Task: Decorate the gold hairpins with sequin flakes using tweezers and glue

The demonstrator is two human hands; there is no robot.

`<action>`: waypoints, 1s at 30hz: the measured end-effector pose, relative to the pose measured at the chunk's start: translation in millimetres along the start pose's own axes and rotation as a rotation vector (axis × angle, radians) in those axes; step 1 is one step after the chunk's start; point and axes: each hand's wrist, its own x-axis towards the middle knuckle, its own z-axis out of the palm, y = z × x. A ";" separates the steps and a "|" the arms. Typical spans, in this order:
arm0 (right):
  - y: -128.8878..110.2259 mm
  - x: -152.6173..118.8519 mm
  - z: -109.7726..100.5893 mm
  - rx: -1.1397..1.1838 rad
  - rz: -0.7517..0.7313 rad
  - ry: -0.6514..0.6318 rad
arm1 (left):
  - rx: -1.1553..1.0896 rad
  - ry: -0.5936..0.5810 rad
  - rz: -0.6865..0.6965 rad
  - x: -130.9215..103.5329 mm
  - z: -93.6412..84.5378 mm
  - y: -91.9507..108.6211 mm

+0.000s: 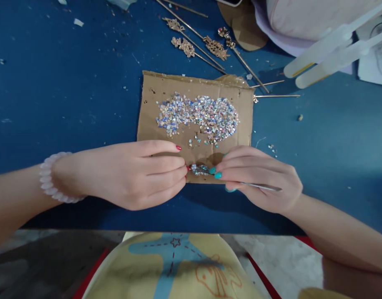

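Note:
In the head view a small ornament (200, 169), crusted with shiny blue and silver chips, lies at the front edge of a cardboard sheet (149, 128). My left hand (137, 174) is closed with its fingertips on the ornament's left end; it looks like the head of a hairpin, but its stem is hidden. Pinched in my right hand (259, 176) are thin metal tweezers (261, 186), their tip at the ornament's right side. A pile of glittering chips (214, 114) spreads over the cardboard beyond both hands, with several loose chips nearer the ornament.
Several gold hairpins with floral heads (215, 47) lie behind the cardboard. Two translucent plastic droppers (321, 68) stick out at the back right, near a pale lilac item (303, 25). Crumbs dot the blue table (69, 95). Its front edge runs close before my lap.

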 end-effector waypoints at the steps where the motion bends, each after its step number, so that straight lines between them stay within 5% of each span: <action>1: -0.2 0.2 0.0 -0.010 -0.002 0.000 | -0.004 0.006 0.005 0.4 -0.1 -0.2; 30: 1.1 2.0 -2.6 -0.043 -0.085 -0.016 | -0.008 -0.035 -0.034 5.6 -7.7 0.1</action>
